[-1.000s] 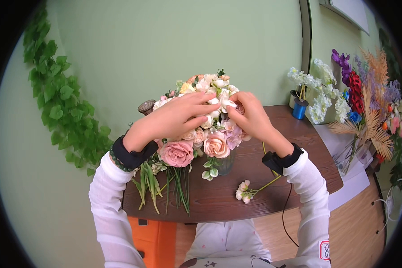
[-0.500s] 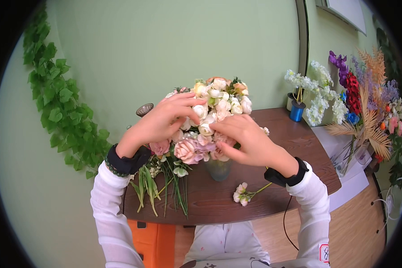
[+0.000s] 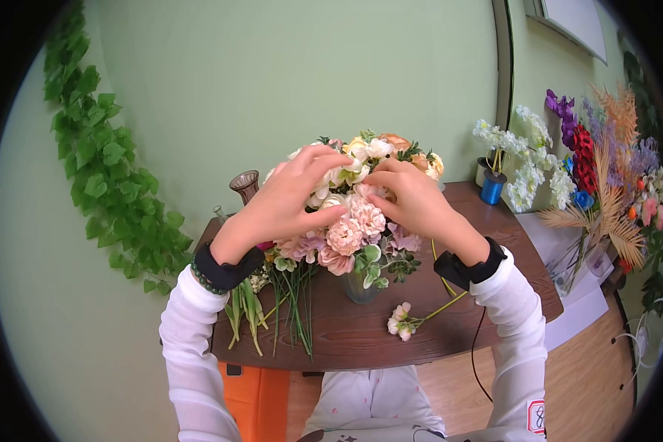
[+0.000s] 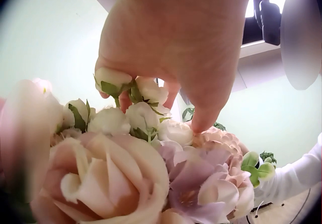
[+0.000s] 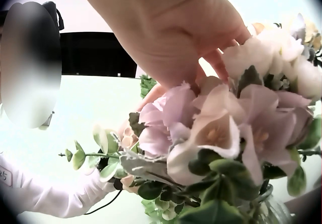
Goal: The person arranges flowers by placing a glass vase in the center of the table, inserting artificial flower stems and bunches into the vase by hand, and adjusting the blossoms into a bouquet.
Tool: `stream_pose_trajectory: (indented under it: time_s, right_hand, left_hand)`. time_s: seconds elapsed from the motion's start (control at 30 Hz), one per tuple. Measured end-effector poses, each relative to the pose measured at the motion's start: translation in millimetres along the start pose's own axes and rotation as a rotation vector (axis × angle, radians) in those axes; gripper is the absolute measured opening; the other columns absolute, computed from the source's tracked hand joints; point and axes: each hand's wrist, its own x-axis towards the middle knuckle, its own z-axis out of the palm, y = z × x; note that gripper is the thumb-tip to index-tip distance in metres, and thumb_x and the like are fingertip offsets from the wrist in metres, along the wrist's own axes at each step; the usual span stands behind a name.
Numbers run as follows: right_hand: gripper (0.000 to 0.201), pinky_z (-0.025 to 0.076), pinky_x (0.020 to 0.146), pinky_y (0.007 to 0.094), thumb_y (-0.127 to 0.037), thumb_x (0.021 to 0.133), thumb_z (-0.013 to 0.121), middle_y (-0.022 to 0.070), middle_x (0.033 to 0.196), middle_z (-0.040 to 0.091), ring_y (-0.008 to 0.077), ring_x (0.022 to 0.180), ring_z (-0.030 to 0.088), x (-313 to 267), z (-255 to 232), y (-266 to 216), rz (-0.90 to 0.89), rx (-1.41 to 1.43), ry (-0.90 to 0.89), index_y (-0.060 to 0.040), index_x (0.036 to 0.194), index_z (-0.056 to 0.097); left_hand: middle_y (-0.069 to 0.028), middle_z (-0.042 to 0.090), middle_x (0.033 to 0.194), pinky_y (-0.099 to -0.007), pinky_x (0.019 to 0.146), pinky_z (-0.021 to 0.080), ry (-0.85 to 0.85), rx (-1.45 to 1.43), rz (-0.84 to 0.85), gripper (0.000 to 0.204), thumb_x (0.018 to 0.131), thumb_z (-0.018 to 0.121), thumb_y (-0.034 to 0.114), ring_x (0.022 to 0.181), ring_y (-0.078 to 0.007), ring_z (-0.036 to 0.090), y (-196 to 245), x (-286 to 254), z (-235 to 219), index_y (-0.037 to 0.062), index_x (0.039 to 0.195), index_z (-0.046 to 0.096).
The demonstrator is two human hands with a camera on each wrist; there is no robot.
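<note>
A round bouquet of artificial flowers in pink, lilac, cream and peach stands in a clear glass vase on the dark wooden table. My left hand arches over its left side, fingers spread among the white blooms and thumb tip down at a white one beside the pink flower. From the right, my right hand reaches over the top, its bent fingers and thumb apart at the pale pink blossoms. In the right wrist view its fingertips are mostly hidden behind lilac petals.
Green stems and leaves lie at the table's front left, a short pale pink sprig at the front right. Behind my left hand stands a brown glass vase. A blue ribbon spool and white blossoms are at the back right.
The bouquet has turned under my hands: the big pink rose is out of view, and ruffled pale pink blooms now face front. The right hand has drawn back up toward the top.
</note>
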Motion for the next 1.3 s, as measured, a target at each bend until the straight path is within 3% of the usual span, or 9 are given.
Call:
stream_pose_trajectory:
  time_s: [0.07,0.4,0.57,0.7,0.77,0.83,0.97,1.13,1.3]
  right_hand:
    - [0.011,0.045,0.065,0.0384,-0.014,0.076,0.061,0.0091,0.072,0.056,0.0271,0.07,0.056,0.2,1.3,-3.7,-0.004,-0.03,0.026,-0.0063,0.083,0.063]
    - [0.005,0.044,0.058,0.0379,-0.007,0.074,0.06,0.0081,0.069,0.054,0.0278,0.066,0.055,3.0,-1.9,-14.4,-0.109,-0.101,0.214,-0.0043,0.074,0.056]
    - [0.004,0.046,0.058,0.0337,-0.005,0.079,0.058,0.0093,0.074,0.057,0.0273,0.067,0.057,3.9,-3.0,-17.1,-0.113,0.127,0.286,-0.0032,0.083,0.057]
    - [0.008,0.046,0.06,0.0303,-0.005,0.082,0.054,0.0091,0.08,0.059,0.023,0.068,0.059,5.6,-7.2,-23.6,-0.151,0.232,0.209,-0.002,0.088,0.057]
    - [0.011,0.046,0.061,0.0286,-0.005,0.083,0.05,0.0089,0.079,0.06,0.0176,0.068,0.06,5.7,-9.8,-21.9,0.143,0.454,0.237,0.0002,0.089,0.057]
    - [0.013,0.046,0.061,0.0272,-0.007,0.083,0.048,0.0088,0.074,0.06,0.015,0.067,0.059,8.2,-2.0,-5.4,0.193,0.525,0.32,0.0015,0.089,0.057]
    - [0.015,0.046,0.062,0.0299,-0.009,0.08,0.053,0.0122,0.081,0.06,0.0194,0.066,0.059,7.4,-7.3,9.8,0.348,0.332,0.071,0.0015,0.088,0.059]
    - [0.018,0.044,0.073,0.0374,-0.01,0.072,0.06,0.0131,0.091,0.054,0.0287,0.082,0.055,6.2,-9.3,6.9,0.075,-0.101,-0.023,0.0001,0.086,0.062]
    - [0.016,0.042,0.079,0.0384,-0.011,0.071,0.062,0.0126,0.092,0.053,0.0304,0.088,0.052,6.2,-9.2,13.0,0.088,-0.127,-0.087,0.0007,0.081,0.061]
  left_hand:
    - [-0.0107,0.049,0.115,-0.0395,0.094,0.033,-0.075,0.222,0.084,0.052,0.073,0.064,0.021,0.108,-0.0289,0.045,-2.1,0.0,2.1,0.0117,0.122,0.047]
    - [-0.0083,0.051,0.11,-0.0365,0.088,0.034,-0.097,0.249,0.111,0.062,0.069,0.064,0.02,0.097,-0.0261,0.047,-1.3,-0.9,4.8,0.0141,0.128,0.044]
    - [-0.0074,0.053,0.104,-0.0362,0.085,0.035,-0.041,0.238,0.122,0.059,0.07,0.067,0.025,0.096,-0.0254,0.047,-1.3,1.6,7.5,0.0104,0.123,0.047]
    - [-0.0078,0.053,0.102,-0.0361,0.085,0.035,0.08,0.217,0.129,0.051,0.07,0.069,0.029,0.095,-0.0257,0.047,-1.1,1.3,15.6,0.0073,0.112,0.05]
    - [-0.0066,0.054,0.099,-0.036,0.085,0.035,0.101,0.121,-0.009,0.044,0.07,0.07,0.03,0.094,-0.0252,0.048,2.8,0.3,14.6,0.0073,0.102,0.05]
    - [-0.0056,0.054,0.097,-0.0358,0.085,0.035,0.055,0.168,0.037,0.04,0.07,0.069,0.028,0.093,-0.0245,0.049,2.5,2.2,11.1,0.0079,0.1,0.05]
    - [-0.002,0.057,0.09,-0.0348,0.085,0.034,0.042,0.229,0.108,0.03,0.071,0.067,0.023,0.09,-0.0213,0.051,0.2,2.4,14.4,0.0087,0.094,0.053]
    - [-0.0006,0.059,0.076,-0.0339,0.084,0.034,-0.007,0.327,0.108,0.017,0.072,0.065,0.018,0.084,-0.0179,0.054,1.0,6.5,18.6,0.0082,0.085,0.059]
    - [-0.0027,0.06,0.067,-0.0352,0.079,0.035,-0.179,0.506,0.047,0.017,0.069,0.069,0.02,0.076,-0.02,0.057,7.9,15.2,21.1,0.0081,0.077,0.061]
